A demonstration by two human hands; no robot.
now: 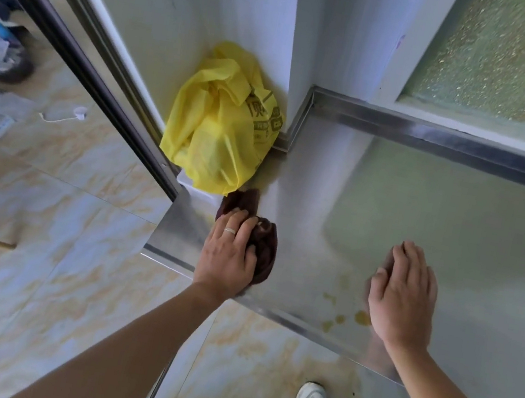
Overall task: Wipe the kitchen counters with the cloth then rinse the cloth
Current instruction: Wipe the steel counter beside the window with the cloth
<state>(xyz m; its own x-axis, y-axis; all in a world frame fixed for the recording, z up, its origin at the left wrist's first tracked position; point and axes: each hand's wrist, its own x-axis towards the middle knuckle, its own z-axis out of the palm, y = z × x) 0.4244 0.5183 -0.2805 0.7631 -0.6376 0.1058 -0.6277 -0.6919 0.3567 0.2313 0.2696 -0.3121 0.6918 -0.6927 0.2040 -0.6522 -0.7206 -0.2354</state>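
Left hand palm-down gripping dark red cloth on steel counter, right hand flat, fingers straight

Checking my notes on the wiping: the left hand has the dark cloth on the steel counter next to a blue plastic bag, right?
Not quite: the plastic bag is yellow, not blue, as the head view shows. The rest holds: the left hand presses the dark cloth on the steel counter, next to the bag.

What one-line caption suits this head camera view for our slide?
Left hand presses a dark cloth on the steel counter beside a yellow bag; right hand rests flat.
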